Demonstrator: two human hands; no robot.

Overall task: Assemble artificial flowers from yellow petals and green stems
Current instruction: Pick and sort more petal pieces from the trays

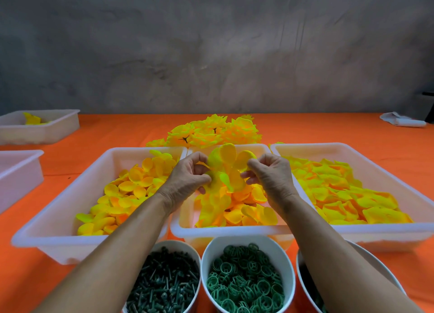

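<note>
**Hands pinching petal cluster above middle tray**

Left hand (187,180) pinches the left side of a yellow petal cluster (225,167), fingers curled. Right hand (270,174) pinches its right edge between thumb and fingertips. Cluster sits raised above the middle tray (232,231) of loose petals. Left tray (58,240) and right tray (387,233) hold petals. Near edge of the orange counter (328,129): cup of dark stems (164,282), cup of green rings (246,280).
</note>
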